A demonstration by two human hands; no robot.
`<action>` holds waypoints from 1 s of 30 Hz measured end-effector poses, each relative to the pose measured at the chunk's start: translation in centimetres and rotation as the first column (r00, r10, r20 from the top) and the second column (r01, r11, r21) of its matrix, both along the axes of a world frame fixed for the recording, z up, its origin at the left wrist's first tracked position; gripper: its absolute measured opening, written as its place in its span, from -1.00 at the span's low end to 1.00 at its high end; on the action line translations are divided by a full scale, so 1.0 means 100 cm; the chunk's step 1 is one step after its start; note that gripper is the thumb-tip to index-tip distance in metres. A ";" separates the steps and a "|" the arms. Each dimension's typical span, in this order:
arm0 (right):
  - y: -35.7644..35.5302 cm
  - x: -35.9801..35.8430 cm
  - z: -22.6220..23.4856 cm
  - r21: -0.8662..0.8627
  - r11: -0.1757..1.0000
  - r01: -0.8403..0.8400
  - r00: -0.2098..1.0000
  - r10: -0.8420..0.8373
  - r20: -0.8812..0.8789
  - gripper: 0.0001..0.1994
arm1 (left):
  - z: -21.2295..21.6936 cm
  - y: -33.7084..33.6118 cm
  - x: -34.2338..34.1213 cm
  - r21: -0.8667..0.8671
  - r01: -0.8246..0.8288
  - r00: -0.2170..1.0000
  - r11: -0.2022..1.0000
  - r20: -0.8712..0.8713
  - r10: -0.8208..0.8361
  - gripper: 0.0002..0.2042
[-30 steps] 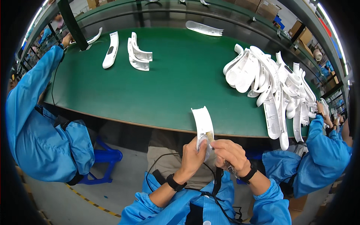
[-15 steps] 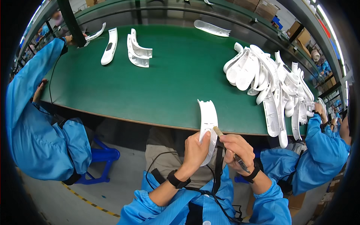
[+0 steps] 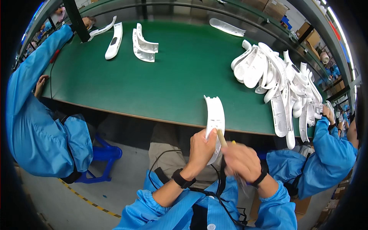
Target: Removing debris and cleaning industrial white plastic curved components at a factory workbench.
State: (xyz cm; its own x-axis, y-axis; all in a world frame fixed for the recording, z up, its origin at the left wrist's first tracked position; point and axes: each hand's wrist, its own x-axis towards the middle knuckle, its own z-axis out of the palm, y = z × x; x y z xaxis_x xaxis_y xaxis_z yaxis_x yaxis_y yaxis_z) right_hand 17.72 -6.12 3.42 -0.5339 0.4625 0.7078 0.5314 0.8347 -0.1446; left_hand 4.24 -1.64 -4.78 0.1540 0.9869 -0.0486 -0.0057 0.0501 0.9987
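My left hand (image 3: 201,151) grips a long, curved white plastic shell (image 3: 216,111) by its lower part, thumb pressing on its inner face. The shell stands upright over the table's near edge, its notched end pointing away from me. In my right hand (image 3: 242,161) is a slim tool with a tan stick-like end (image 3: 221,138), which meets the shell's right side beside my left thumb. Motion blurs this hand and the tool's lower end, so its tip cannot be made out.
A heap of white shells (image 3: 264,71) covers the right of the green table (image 3: 172,76). Several more lie far left, and a single shell (image 3: 227,27) at the back. Co-workers in blue sit at left (image 3: 46,142) and right (image 3: 331,157). A blue stool (image 3: 105,155) stands left.
My right hand has turned and is now blurred, its tool's dark metal end no longer clear. The shell remains in my left hand. The left co-worker's far hand has shifted slightly.
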 end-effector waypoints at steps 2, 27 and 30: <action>0.014 0.005 -0.012 -0.099 0.988 0.116 0.992 -0.112 0.051 -0.76 | 0.002 0.005 0.001 0.012 0.007 1.000 1.000 0.005 -0.007 -0.68; 0.011 -0.001 0.004 -0.091 0.981 0.173 0.984 -0.176 -0.030 -0.86 | 0.007 -0.001 0.000 0.003 -0.006 0.998 1.000 -0.063 0.006 -0.67; 0.010 0.001 -0.002 -0.092 0.995 0.038 0.999 -0.039 -0.009 -0.85 | 0.005 -0.002 0.001 -0.036 -0.040 0.999 0.999 -0.038 0.039 -0.65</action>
State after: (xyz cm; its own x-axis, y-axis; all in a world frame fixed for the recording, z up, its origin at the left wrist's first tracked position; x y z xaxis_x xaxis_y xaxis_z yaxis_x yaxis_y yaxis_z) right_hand 17.87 -5.14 3.27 -0.5075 0.5460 0.6666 0.5606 0.7967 -0.2258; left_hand 4.38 -1.85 -4.25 0.1121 0.9896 -0.0897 0.0284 0.0871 0.9958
